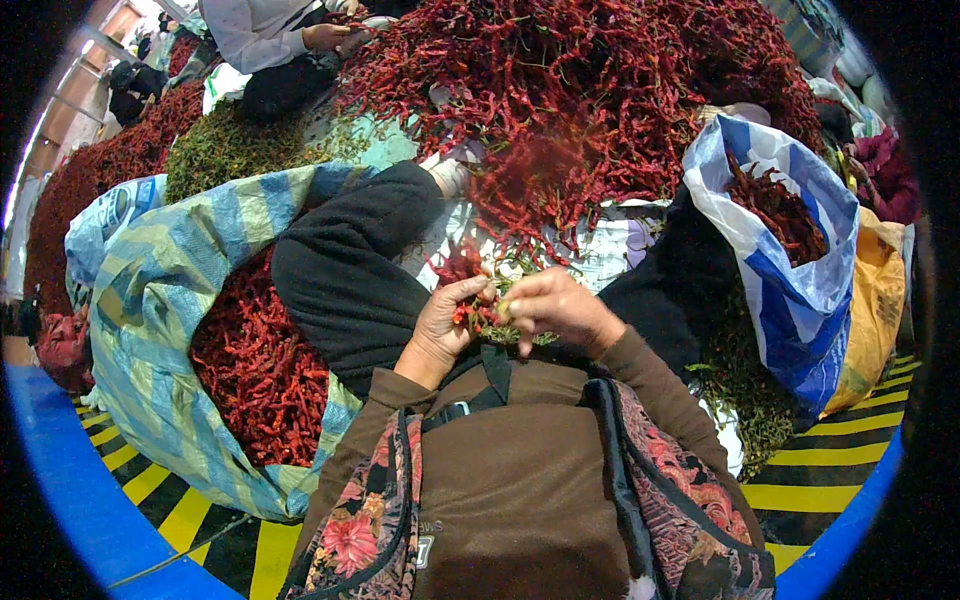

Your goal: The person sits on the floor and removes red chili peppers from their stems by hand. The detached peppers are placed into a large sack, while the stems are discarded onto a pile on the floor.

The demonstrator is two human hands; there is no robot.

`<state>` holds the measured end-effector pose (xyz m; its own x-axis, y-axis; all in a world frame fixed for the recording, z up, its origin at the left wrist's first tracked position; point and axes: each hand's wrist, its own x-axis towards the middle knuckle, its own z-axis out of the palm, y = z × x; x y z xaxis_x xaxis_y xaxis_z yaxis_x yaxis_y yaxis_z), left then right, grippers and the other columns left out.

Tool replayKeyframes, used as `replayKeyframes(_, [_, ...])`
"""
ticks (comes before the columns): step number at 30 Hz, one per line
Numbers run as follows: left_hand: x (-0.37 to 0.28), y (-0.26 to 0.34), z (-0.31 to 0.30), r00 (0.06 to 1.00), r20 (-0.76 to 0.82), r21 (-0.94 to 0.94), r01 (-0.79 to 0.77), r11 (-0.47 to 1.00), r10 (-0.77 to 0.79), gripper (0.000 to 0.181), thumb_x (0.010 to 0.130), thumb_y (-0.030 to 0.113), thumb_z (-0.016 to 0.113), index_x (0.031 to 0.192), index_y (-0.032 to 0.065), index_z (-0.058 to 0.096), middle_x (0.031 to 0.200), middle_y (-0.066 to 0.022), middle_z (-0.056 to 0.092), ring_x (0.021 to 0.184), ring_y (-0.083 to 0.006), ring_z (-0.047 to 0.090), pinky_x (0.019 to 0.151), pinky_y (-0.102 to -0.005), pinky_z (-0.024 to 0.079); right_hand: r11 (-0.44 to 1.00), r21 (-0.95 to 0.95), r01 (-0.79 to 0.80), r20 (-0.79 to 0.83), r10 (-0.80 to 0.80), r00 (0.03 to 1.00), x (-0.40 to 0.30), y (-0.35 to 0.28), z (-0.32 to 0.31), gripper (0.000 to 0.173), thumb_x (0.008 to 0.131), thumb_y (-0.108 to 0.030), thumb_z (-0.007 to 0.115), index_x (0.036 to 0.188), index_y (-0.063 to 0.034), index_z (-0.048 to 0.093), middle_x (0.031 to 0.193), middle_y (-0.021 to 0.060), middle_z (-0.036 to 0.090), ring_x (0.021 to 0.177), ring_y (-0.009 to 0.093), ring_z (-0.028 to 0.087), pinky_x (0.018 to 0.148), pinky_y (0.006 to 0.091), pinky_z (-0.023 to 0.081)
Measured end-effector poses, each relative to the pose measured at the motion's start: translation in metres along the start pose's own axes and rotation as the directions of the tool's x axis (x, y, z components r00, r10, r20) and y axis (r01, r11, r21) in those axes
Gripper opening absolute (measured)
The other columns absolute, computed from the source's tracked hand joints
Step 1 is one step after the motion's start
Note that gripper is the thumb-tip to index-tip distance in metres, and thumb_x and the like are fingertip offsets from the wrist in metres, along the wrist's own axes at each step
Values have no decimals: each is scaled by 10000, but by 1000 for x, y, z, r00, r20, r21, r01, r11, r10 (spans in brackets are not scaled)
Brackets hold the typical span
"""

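Dried red chili peppers point(475, 316) stick out from the fingers of my left hand point(444, 324), which grips them over my lap. Close beside it is my right hand point(566, 306), slightly blurred, its thumb and fingers pinched around a small yellowish-green piece that looks like a stem point(504, 309). Green stems point(501, 334) lie just beneath both hands. In front of them, loose chilies and stems are scattered over a printed white sheet point(609, 244) between my crossed legs. A large heap of red chilies point(555, 82) rises beyond.
At my left, a striped woven sack point(150, 300) gapes around red chilies point(259, 375). On my right stand a blue-and-white sack point(795, 315) with darker chilies and a yellow sack point(874, 292). Stem piles point(754, 375) lie beside it. Another person's hand point(326, 37) works at upper left.
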<state>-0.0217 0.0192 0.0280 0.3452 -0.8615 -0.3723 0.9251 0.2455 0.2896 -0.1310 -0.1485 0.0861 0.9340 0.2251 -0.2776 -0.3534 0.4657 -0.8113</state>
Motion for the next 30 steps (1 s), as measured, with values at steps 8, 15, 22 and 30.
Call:
replayKeyframes(8, [2, -7, 10, 887, -263, 308, -294, 905, 378, 152, 821, 59, 627, 969, 28, 626, 920, -84, 663, 822, -196, 634, 748, -322, 523, 659, -752, -2, -274, -311, 910, 15, -2, -4, 320, 832, -261, 606, 689, 24, 633, 487, 42, 520, 480, 79, 491, 456, 300, 407])
replayKeyframes(15, [2, -9, 13, 892, -242, 350, -287, 892, 382, 204, 842, 78, 607, 1032, 4, 611, 1014, -91, 645, 898, -188, 611, 798, -322, 497, 951, -295, -88, -394, -37, 918, 39, 32, -8, 246, 796, -204, 673, 676, 7, 640, 530, 13, 545, 435, 72, 462, 401, 247, 347])
replayKeyframes(22, [5, -7, 5, 970, -178, 153, -140, 978, 166, 298, 895, 191, 561, 1100, -26, 565, 1045, -120, 619, 929, -225, 601, 810, -357, 501, 977, -194, -84, -345, 12, 939, 38, 35, -13, 155, 812, -146, 649, 734, -12, 637, 587, 18, 586, 462, 72, 491, 423, 221, 383])
replayKeyframes(30, [8, -6, 1, 995, -55, -164, -91, 982, 83, 313, 897, 229, 551, 1105, -4, 546, 1047, -140, 617, 912, -299, 606, 817, -475, 499, 992, 12, 127, -287, -119, 950, 21, 23, -14, 139, 864, -109, 574, 849, 19, 625, 622, 22, 567, 494, 67, 456, 499, 220, 406])
